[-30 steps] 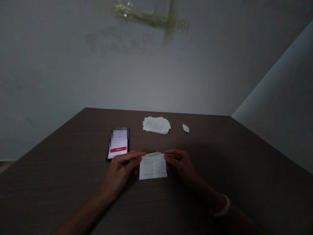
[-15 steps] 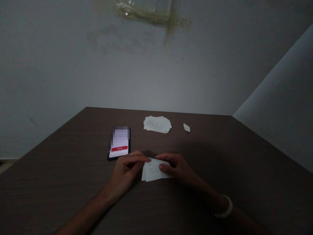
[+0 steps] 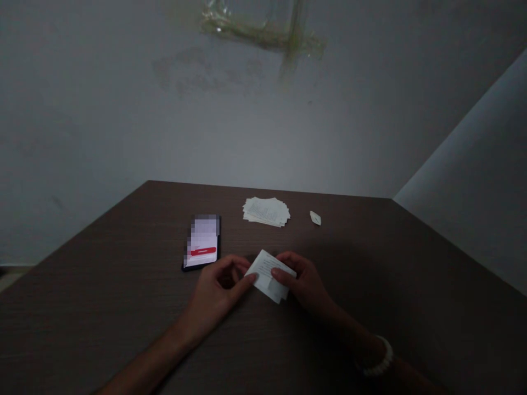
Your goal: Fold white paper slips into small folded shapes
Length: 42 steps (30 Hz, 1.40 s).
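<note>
My left hand pinched a printed paper slip's nine o'clock corner, my right hand its three o'clock side, above the table. It seemed mid-fold; aligning its offset layers called for steadiness. A slip pile lay at twelve.

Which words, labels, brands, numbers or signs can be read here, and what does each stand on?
No text is readable.
Held paper: printed lines, too small and blurred.
Paper pile: printed lines, too small.
Phone: pale marking on red bar, too small; upper screen pixelated.
Small paper piece: dark mark, unclear.
</note>
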{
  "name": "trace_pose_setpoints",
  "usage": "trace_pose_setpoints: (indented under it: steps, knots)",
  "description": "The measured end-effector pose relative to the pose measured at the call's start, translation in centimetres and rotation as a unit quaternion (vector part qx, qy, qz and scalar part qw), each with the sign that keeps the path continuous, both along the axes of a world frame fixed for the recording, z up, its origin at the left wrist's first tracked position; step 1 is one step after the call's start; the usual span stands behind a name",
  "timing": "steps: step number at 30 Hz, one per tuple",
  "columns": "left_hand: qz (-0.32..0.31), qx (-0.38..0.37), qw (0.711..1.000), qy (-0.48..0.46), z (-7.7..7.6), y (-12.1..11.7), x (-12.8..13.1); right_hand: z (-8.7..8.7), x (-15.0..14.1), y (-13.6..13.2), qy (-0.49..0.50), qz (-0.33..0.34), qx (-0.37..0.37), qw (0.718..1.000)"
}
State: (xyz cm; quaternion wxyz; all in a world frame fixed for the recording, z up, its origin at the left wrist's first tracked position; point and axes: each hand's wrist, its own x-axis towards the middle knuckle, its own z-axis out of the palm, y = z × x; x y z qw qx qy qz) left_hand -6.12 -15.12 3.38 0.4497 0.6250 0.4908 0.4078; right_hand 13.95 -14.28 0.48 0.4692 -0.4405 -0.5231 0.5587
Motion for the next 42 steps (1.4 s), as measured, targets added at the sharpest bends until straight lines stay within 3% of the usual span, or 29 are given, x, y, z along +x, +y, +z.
trace_pose_setpoints:
  steps: [6, 14, 23, 42]
  knots:
    - [0.006, 0.007, 1.0, 0.008, -0.4, 0.0, 0.1, 0.6, -0.4, -0.7, 0.011, 0.012, 0.022, 1.0]
    - [-0.077, -0.014, 0.996, 0.049, 0.0, -0.3, 0.3, 1.2, 0.1, -0.9, -0.002, 0.086, 0.016, 0.996]
    - [-0.014, 0.012, 1.0, 0.015, -0.4, -0.3, 0.6, 1.2, 0.2, -0.5, -0.01, -0.021, 0.019, 1.0]
    - [0.016, 0.044, 0.998, 0.029, -0.3, -0.7, 0.6, 1.2, -0.2, -0.9, -0.006, -0.031, 0.028, 0.999]
